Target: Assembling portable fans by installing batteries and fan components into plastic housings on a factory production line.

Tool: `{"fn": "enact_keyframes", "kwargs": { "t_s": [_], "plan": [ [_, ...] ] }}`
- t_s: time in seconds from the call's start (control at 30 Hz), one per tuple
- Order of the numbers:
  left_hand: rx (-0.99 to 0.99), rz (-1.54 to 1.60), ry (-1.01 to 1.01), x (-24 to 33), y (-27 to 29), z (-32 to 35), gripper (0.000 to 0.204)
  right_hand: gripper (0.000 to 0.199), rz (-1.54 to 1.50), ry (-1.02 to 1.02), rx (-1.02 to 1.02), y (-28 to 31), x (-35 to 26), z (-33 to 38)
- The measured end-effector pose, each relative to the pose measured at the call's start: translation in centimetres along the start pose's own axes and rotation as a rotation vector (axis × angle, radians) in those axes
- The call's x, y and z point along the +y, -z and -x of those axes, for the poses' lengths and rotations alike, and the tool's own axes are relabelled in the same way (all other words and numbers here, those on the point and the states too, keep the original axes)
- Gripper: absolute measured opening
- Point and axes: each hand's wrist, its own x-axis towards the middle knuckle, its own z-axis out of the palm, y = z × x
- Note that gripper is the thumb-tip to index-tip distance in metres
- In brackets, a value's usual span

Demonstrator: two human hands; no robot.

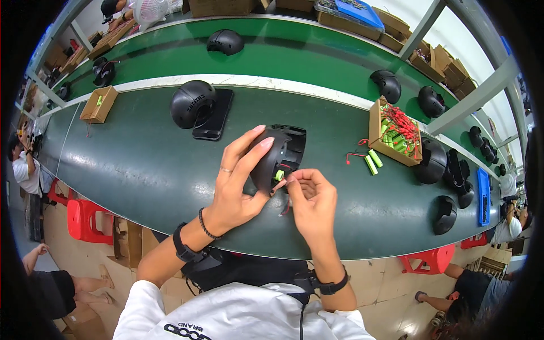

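My left hand (235, 184) wraps around a rounded black plastic shell (262, 167), fingers over its top and thumb low on its side. The shell is tilted, its open side turned to the right. Inside that opening shows the end of a green battery cell (279, 175), with a bit of red wire beside it. My right hand (315, 207) pinches at the lower edge of the opening, next to the battery. What its fingertips hold is hidden. A thin reddish wire (287, 209) hangs just below them.
A cardboard box (375, 126) of green batteries with red leads stands right, two loose batteries (372, 162) beside it. Another black shell (190, 105) rests against a dark phone-like slab (218, 122). More shells lie right and on the green conveyor belt (294, 51). Far left sits a small box (90, 107).
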Motion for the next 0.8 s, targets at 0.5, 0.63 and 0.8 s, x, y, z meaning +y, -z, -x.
{"fn": "enact_keyframes", "kwargs": {
  "t_s": [0.5, 0.63, 0.8],
  "plan": [
    [0.404, 0.965, 1.09, 2.1, -2.4, 0.1, 0.05, 0.022, 0.391, 0.51, -0.3, -0.4, -3.2, 2.8],
    [0.174, 0.692, 0.889, -1.4, 0.7, -1.6, 0.049, 0.011, 0.534, 0.155, -0.607, 9.1, -11.9, -7.0],
    [-0.426, 0.298, 0.805, -3.7, 1.8, -6.8, 0.056, 0.082, 1.198, 0.093, 0.276, 23.3, -7.5, -33.7]
  ]
}}
